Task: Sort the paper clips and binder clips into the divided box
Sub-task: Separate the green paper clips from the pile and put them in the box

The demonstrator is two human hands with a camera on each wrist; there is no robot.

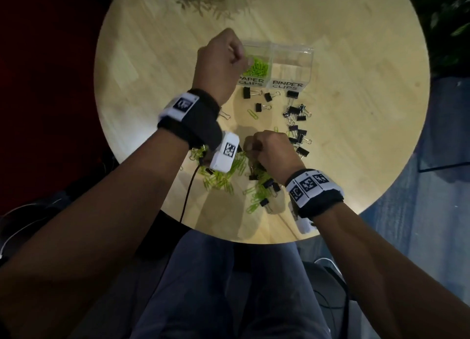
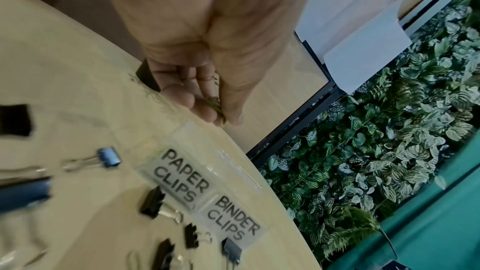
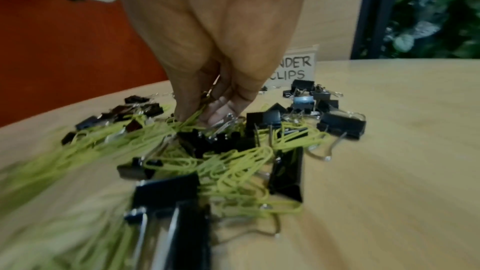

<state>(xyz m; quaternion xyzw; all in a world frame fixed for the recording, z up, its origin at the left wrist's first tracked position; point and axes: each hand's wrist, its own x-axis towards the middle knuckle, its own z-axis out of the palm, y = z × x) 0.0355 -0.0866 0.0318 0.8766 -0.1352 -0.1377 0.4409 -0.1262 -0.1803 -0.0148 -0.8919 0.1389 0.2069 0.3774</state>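
- The left hand [image 1: 220, 59] hovers at the left edge of the divided box [image 1: 292, 59], fingers curled round a small bunch of green paper clips [image 2: 215, 103], just above the compartment labelled PAPER CLIPS [image 1: 255, 67], which already holds a green heap.
- The compartment labelled BINDER CLIPS [image 1: 292, 66] looks empty.
- The right hand [image 1: 269, 148] is down in the mixed pile [image 3: 228, 161] near the bench [image 1: 356, 84] edge, fingertips [image 3: 215, 116] pinching green wire strands among the black binder clips [image 1: 296, 125].
- Paper clips are likely light, springy and apt to tangle; a pinch may drag out a chain, so small bunches probably suit best.
- Binder clips look stiffer and heavier; the black body or the wire handles seem the sure places to grip.
- Loose binder clips lie scattered just in front of the box.
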